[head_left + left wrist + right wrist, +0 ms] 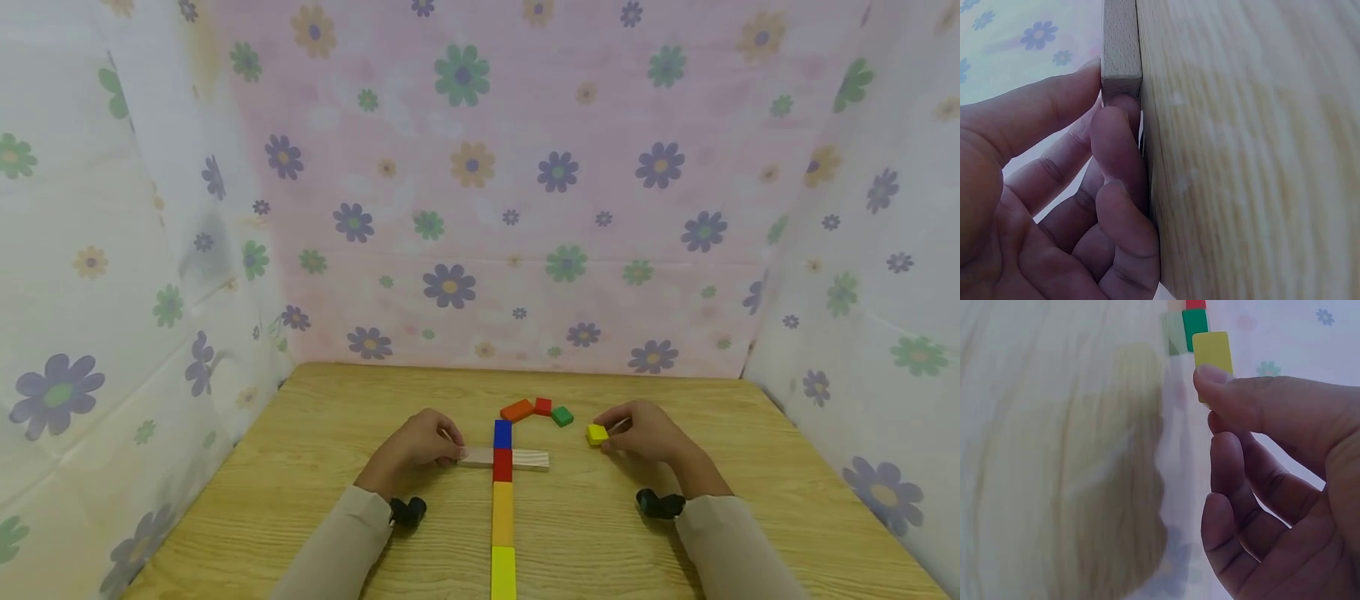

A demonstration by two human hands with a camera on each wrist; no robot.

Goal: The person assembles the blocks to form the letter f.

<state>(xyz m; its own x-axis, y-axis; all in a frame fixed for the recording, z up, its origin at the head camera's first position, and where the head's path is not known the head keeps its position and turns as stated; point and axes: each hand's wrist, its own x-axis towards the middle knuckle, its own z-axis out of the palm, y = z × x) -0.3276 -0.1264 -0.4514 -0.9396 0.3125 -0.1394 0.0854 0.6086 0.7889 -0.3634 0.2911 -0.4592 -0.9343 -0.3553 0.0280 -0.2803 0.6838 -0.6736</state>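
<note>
My right hand [643,429] pinches a small yellow block [597,434] between thumb and fingers, over the table right of the green block [562,416]. In the right wrist view the thumb [1235,394] lies across the lower part of that yellow block [1213,350]. At the centre, my left hand [423,437] grips the left end of a plain wooden block [531,460]. The left wrist view has the thumb beside the end of the wooden block [1122,56], with a fingertip just under it. A red block [502,465] covers the middle of the plain wood.
A column of blocks runs toward me: blue [502,434], the red one, orange-yellow [502,512] and long yellow [503,573]. From the blue end, an orange block [517,411], a small red block [543,406] and the green block curve right. Floral cloth [480,208] surrounds the wooden table [360,400].
</note>
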